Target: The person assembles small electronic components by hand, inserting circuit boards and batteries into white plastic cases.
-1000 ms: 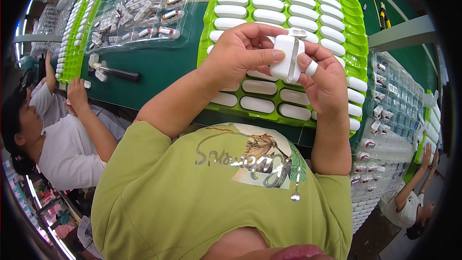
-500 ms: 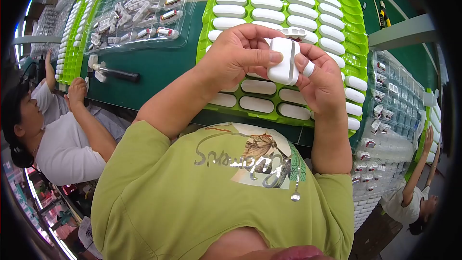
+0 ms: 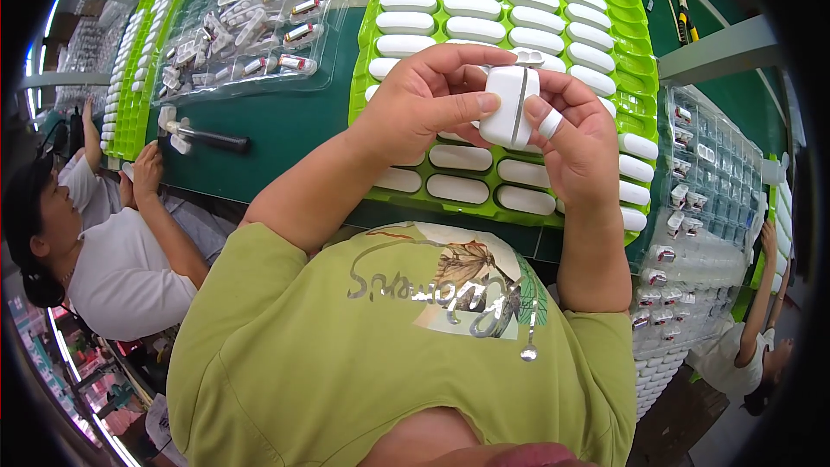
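A small white rounded case (image 3: 505,108), like an earbud charging case, is held over the green tray between both hands. My left hand (image 3: 437,104) grips its wider part, thumb on the front and fingers behind. My right hand (image 3: 571,125), with a white band round the thumb, is closed on the narrower part. A thin grey gap runs between the two parts. At the top edge, by my left fingertips, a small white piece with hollows (image 3: 529,58) sticks out; whether it is fixed to the case I cannot tell. The fingers behind the case are partly hidden.
Rows of white oblong shells (image 3: 471,7) fill most of the green tray (image 3: 638,91). Clear trays with small parts (image 3: 251,26) lie left and right (image 3: 705,164). A black-handled hammer (image 3: 216,137) and a yellow-black cutter (image 3: 685,22) rest on the table. Co-workers (image 3: 130,268) sit at both sides.
The gap in the case looks narrower, and the case has turned slightly in my hands. The co-worker at left has shifted both hands; the one at right has lowered an arm.
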The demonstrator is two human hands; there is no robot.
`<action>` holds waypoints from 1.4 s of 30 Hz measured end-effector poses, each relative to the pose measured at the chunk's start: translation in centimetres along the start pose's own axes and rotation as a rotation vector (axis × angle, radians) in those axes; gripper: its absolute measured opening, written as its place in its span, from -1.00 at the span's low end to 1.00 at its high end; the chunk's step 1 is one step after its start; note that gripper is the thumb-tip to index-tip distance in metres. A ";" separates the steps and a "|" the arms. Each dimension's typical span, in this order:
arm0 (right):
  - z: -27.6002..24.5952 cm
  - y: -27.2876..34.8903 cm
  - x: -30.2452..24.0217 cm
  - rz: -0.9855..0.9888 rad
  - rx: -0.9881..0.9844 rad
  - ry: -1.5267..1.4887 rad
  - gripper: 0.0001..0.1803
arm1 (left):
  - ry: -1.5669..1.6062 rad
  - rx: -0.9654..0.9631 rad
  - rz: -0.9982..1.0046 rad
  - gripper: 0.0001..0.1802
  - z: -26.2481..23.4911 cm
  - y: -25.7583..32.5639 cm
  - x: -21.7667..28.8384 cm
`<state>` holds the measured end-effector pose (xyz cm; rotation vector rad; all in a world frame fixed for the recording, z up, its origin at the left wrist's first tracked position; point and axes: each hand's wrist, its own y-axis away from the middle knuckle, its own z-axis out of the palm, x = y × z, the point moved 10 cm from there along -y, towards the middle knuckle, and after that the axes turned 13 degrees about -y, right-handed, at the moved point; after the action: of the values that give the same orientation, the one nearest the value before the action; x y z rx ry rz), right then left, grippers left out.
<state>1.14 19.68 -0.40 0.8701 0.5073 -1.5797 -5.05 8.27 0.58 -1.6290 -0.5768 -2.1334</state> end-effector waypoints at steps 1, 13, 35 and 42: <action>0.0 0.0 -0.2 -0.020 0.001 0.029 -0.62 | -0.011 0.014 0.002 -0.47 0.1 0.0 0.0; 0.7 0.2 -0.6 -0.053 -0.043 0.132 -0.61 | -0.129 0.071 0.093 -0.52 -0.5 -0.1 0.4; 0.6 0.0 0.4 0.086 -0.105 -0.277 -0.63 | -0.406 0.106 0.218 -0.58 0.2 0.2 1.0; 0.7 0.2 0.4 0.082 -0.111 -0.279 -0.63 | -0.456 0.135 0.214 -0.60 0.1 0.3 1.3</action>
<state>1.10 18.86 -0.27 0.5679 0.3517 -1.5512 -5.12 7.98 1.88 -2.0079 -0.6297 -1.5432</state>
